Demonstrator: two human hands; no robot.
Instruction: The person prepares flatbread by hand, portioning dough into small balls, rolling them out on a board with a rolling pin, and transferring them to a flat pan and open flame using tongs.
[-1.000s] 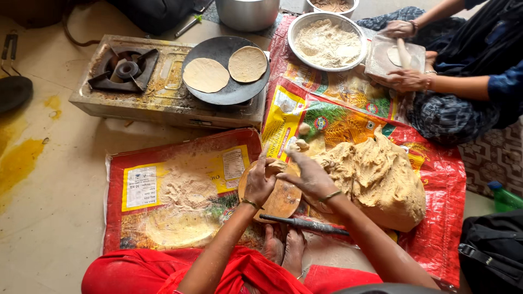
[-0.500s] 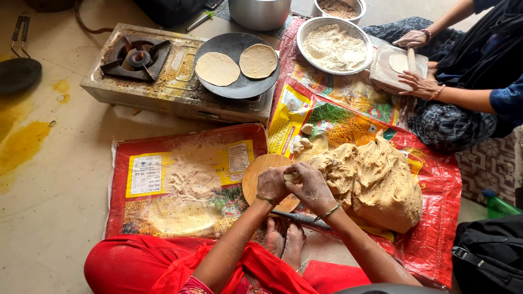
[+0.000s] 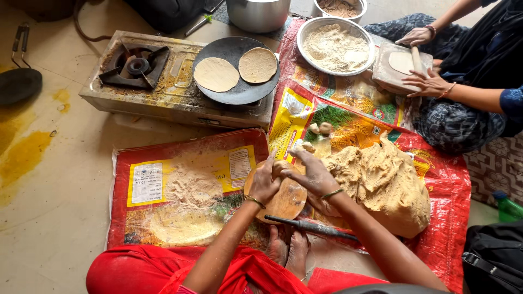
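Observation:
My left hand (image 3: pixel 265 182) and my right hand (image 3: pixel 308 175) are cupped together around a small ball of dough (image 3: pixel 281 165), just above a round wooden rolling board (image 3: pixel 284 202). A thin dark rolling pin (image 3: pixel 310 227) lies on the floor in front of the board, close to my bare feet. To the right of my hands a big heap of dough (image 3: pixel 381 182) rests on a red plastic sack (image 3: pixel 447 185). A few small dough pieces (image 3: pixel 321 129) lie beyond it.
A two-burner stove (image 3: pixel 163 81) carries a black griddle (image 3: pixel 234 90) with two flatbreads (image 3: pixel 217 74). A steel bowl of flour (image 3: pixel 336 46) stands beyond. At top right another person's hands (image 3: pixel 427 83) roll a disc on a board (image 3: pixel 400 64). A floury sack (image 3: pixel 180 190) lies left.
My hands have come down together from an open, raised pose and closed around the dough ball over the board. The view has shifted slightly downward.

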